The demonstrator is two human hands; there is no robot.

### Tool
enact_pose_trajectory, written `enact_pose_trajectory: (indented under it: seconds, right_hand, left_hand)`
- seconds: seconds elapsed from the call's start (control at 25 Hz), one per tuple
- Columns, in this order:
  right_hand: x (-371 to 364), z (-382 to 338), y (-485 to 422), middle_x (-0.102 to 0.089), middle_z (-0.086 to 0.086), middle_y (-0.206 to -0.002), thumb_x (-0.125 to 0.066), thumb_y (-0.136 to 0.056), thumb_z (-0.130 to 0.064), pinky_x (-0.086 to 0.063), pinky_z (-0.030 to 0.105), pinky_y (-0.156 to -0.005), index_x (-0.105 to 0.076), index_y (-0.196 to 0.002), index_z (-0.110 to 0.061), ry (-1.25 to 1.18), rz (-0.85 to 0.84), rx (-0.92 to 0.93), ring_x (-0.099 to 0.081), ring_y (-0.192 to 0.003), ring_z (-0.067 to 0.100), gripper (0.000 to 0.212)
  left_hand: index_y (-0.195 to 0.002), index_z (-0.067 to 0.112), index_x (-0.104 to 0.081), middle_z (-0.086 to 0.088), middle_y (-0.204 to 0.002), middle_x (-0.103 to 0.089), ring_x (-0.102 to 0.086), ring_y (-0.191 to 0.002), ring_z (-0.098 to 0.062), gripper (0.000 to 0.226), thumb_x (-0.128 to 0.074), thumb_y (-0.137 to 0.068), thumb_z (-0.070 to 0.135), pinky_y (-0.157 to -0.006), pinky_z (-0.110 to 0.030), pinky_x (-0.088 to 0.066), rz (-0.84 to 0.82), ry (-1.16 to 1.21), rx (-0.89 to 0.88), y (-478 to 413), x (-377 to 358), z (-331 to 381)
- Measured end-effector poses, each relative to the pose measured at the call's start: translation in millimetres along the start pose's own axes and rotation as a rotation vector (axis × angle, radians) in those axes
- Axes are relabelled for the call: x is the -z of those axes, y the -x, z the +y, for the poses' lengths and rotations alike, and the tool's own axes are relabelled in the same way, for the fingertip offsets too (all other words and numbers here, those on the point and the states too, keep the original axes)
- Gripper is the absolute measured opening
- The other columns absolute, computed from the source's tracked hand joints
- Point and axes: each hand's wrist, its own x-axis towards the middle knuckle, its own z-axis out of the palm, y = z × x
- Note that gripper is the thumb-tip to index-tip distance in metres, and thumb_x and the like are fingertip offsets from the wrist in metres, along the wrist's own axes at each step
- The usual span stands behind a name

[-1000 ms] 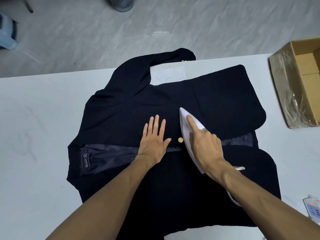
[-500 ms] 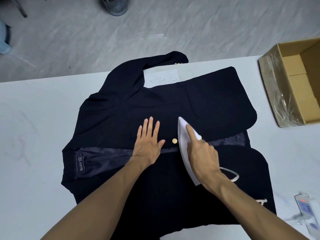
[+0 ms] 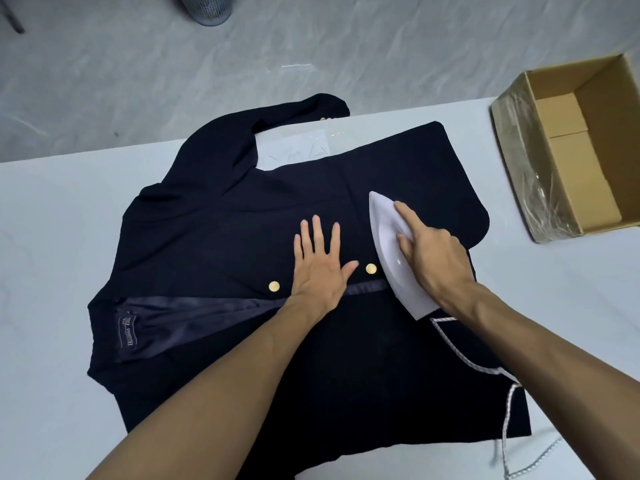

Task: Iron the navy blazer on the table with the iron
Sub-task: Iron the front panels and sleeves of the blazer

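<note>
Since 0.5 s ago the iron (image 3: pixel 389 247) has slid forward, away from the person, so its tip lies farther beyond the gold button (image 3: pixel 371 268), and a 2nd gold button (image 3: pixel 274 286) has come into sight just left of the left hand (image 3: pixel 320 271). Seen from the head camera, the navy blazer (image 3: pixel 242 237) lies spread flat on the white table (image 3: pixel 52 237), under both hands. The left hand rests palm down on the cloth, fingers straight and slightly spread, holding nothing; the gold button sits between its thumb tip and the iron's edge. The right hand (image 3: pixel 429 258) grips the iron from above, its index finger laid straight along the top toward the pointed tip and the other fingers curled round the handle. The iron sits sole down on the blazer, just right of the left hand, tip pointing away from the person. Left of the left wrist the front edge lies open, showing shiny lining (image 3: pixel 194 317) with a sewn label (image 3: pixel 127 331). A sleeve (image 3: pixel 277 116) curves beyond the left hand, its cuff reaching the far table edge. A patterned cord (image 3: pixel 460 356) runs from the iron's heel under the right forearm and across the blazer. An open cardboard box (image 3: pixel 519 161), one side wrapped in clear film, stands well right of the right hand. A mesh bin (image 3: pixel 206 8) stands on the grey floor (image 3: pixel 311 46), far beyond the left hand.
</note>
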Motion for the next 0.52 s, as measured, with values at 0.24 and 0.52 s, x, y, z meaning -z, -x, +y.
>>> enact_pose_trajectory:
  seconds: [0.24,0.52]
  right_hand:
    - [7,23,0,-0.055,0.008,-0.071,-0.040,-0.101,-0.029,-0.041,0.038,-0.058,-0.018,-0.151,-0.039,0.001,0.016,0.038,-0.054,-0.063,0.032,0.056]
    - [3,-4,-28,-0.061,0.006,-0.077,-0.039,-0.101,-0.034,-0.040,0.035,-0.057,-0.023,-0.148,-0.037,0.154,-0.043,0.312,-0.056,-0.064,0.029,0.049]
  left_hand:
    - [-0.151,0.016,0.023,-0.022,-0.157,0.030,0.026,-0.147,-0.039,0.079,-0.002,-0.094,0.064,-0.122,-0.049,0.008,-0.007,-0.039,-0.010,-3,-12,-4]
    - [-0.152,-0.002,0.014,-0.018,-0.160,0.025,0.028,-0.147,-0.027,0.089,-0.035,-0.100,0.052,-0.122,-0.039,0.013,0.009,0.102,-0.026,1,-9,-9]
